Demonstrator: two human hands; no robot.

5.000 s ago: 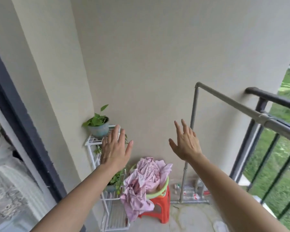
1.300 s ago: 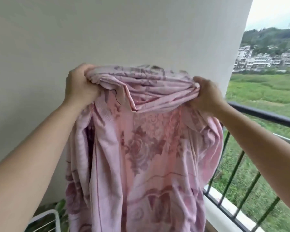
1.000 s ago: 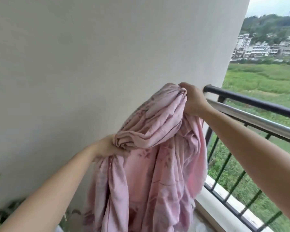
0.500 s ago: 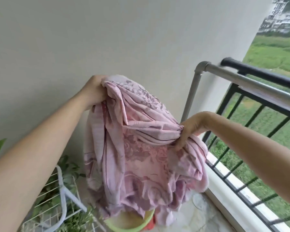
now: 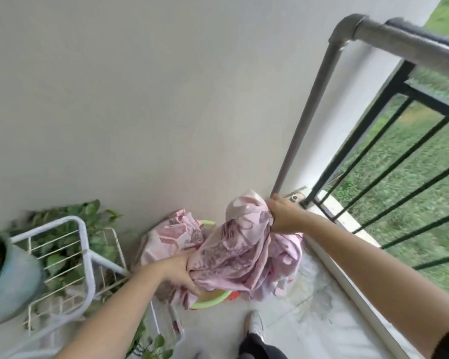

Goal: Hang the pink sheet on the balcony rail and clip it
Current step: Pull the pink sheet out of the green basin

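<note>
The pink sheet (image 5: 233, 244) hangs bunched low over a green basin (image 5: 210, 303), well below the grey rail (image 5: 405, 40). The right hand (image 5: 283, 213) grips its upper bunch, and the left hand (image 5: 179, 270) clutches a lower fold. Nothing is draped or clipped yet, so hanging and clipping both remain.

Bunched pink floral sheet (image 5: 233, 252) hangs low, below grey rail (image 5: 410, 45).

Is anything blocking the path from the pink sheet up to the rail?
Nothing visible. The left hand and right hand grip the pink sheet low over the green basin; the grey rail, up right, is bare, with open air between.
</note>
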